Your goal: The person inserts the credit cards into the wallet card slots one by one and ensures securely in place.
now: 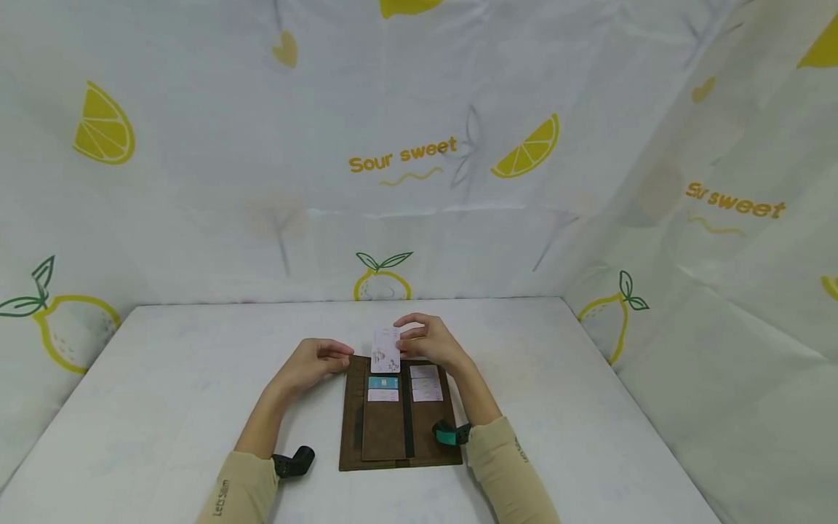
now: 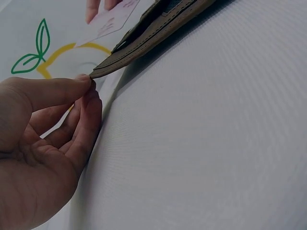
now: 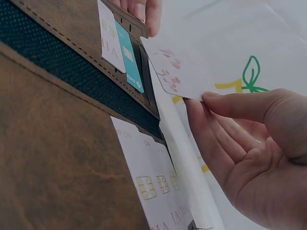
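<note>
A brown card wallet [image 1: 386,433] lies spread open on the table, a dark band down its middle. My left hand [image 1: 317,362] pinches the wallet's far left corner between thumb and fingers, as the left wrist view shows. Between the thumb and fingers of my right hand [image 1: 428,340] is a pale card [image 1: 385,351] with a pink flower print, held upright above the wallet's far edge. Below that card, a blue-green card [image 3: 128,57] and a pale card [image 3: 112,38] sit in the left slots. Several pale chip cards [image 3: 148,172] fill the right slots.
The white table [image 1: 196,378] extends around the wallet. Behind it hangs a white curtain [image 1: 229,182] printed with lemons, with another on the right side. Dark bands with small devices [image 1: 294,462] are worn on both wrists.
</note>
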The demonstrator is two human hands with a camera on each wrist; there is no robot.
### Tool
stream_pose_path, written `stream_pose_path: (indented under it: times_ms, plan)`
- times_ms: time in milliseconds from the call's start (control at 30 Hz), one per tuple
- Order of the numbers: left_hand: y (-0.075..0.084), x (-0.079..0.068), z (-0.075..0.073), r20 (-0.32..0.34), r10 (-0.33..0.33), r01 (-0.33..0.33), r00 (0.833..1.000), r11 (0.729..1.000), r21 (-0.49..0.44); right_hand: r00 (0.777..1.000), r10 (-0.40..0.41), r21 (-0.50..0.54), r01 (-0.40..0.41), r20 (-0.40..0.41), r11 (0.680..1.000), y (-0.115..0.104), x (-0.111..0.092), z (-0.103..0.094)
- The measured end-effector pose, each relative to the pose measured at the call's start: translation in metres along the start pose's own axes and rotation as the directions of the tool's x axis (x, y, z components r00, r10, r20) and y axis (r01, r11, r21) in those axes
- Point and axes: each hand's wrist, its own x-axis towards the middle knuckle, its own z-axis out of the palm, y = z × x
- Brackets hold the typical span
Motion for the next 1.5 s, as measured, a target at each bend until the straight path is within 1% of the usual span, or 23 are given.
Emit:
stream_pose_path:
  times_ms: [100, 300, 367, 467, 633, 700, 900, 1100, 1233, 1500]
  plan:
    - [0.0, 0.0, 0.0, 0.002, 0.01, -0.01, 1.0, 1.0, 0.007, 1.0, -0.008, 0.006, 0.008, -0.001, 1.0, -0.002, 0.0, 0.001]
    - [0.0, 0.0, 0.0, 0.0, 0.005, -0.005, 1.0, 1.0, 0.005, 0.999, -0.046, -0.028, 0.046, 0.017, 0.999, -0.005, 0.0, 0.006]
    - [0.0, 0.0, -0.001, 0.002, 0.006, -0.006, 1.0, 1.0, -0.001, 0.999, -0.047, -0.037, 0.048, 0.018, 0.998, -0.005, 0.0, 0.007]
    - [-0.002, 0.001, -0.001, 0.005, 0.017, -0.017, 1.0, 1.0, -0.004, 0.999, -0.043, -0.039, 0.043, 0.007, 0.998, -0.006, 0.0, 0.01]
    - [-0.004, 0.002, -0.001, 0.004, 0.029, -0.029, 1.0, 1.0, 0.002, 0.998, -0.05, -0.041, 0.048, -0.038, 0.998, -0.006, 0.001, 0.013]
    - [-0.003, 0.002, 0.0, 0.004, 0.018, -0.018, 1.0, 1.0, 0.004, 0.997, -0.058, -0.058, 0.055, -0.048, 0.997, -0.006, 0.001, 0.015]
    - [-0.002, 0.002, 0.001, -0.005, -0.012, 0.012, 1.0, 1.0, 0.005, 0.995, -0.085, -0.116, 0.08, -0.044, 0.99, -0.007, 0.001, 0.018]
    - [-0.001, 0.001, 0.001, -0.006, 0.001, -0.001, 1.0, 1.0, 0.004, 0.993, -0.114, -0.154, 0.108, -0.034, 0.982, -0.007, 0.001, 0.018]
    - [-0.001, 0.0, 0.0, -0.006, 0.02, -0.02, 1.0, 1.0, 0.004, 0.994, -0.104, -0.165, 0.098, -0.025, 0.981, -0.007, 0.0, 0.018]
    - [-0.002, 0.002, 0.001, -0.013, -0.005, 0.005, 1.0, 1.0, 0.009, 0.999, -0.036, -0.152, 0.039, 0.024, 0.988, -0.004, 0.001, 0.015]
